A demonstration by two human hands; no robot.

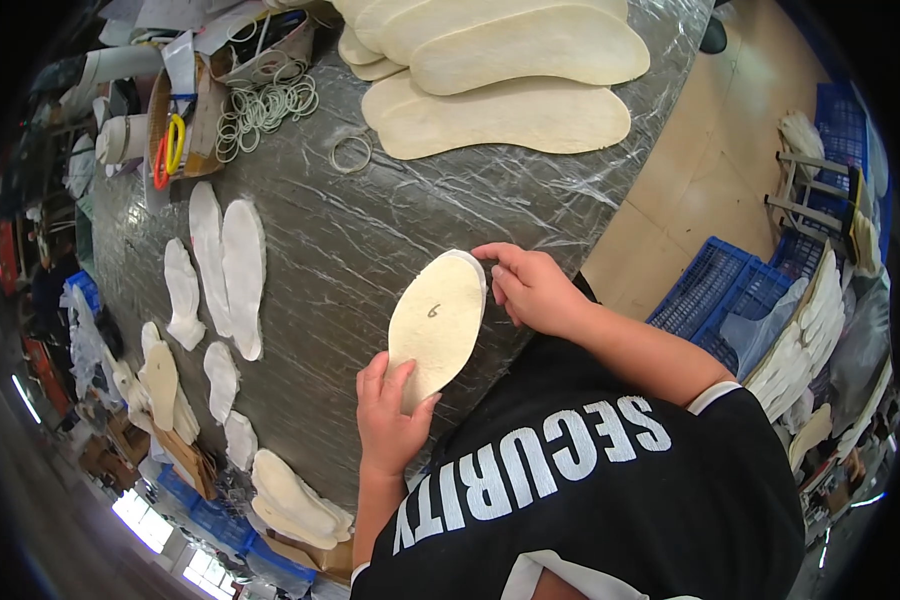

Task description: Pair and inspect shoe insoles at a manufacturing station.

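Note:
A cream felt insole (pixel 438 315) with a handwritten mark lies over a whiter insole (pixel 480 272), whose edge shows along the upper right. My left hand (pixel 390 415) grips the pair at the lower end, with fingers on the upper face and the thumb by the edge. At the upper right edge is my right hand (pixel 535 290). Its index finger reaches to the rim near the tip, while the other fingers are loosely bent and apart. Whether that fingertip presses on the insole or only rests by it, I cannot tell.
Large cream insole shapes (pixel 510 120) are stacked on the plastic-covered table (pixel 320 240). Pale rubber bands (pixel 260 115) lie by a cardboard box with scissors (pixel 174 145). White insoles (pixel 242 270) sit at the left. Blue crates (pixel 715 290) stand on the floor at the right.

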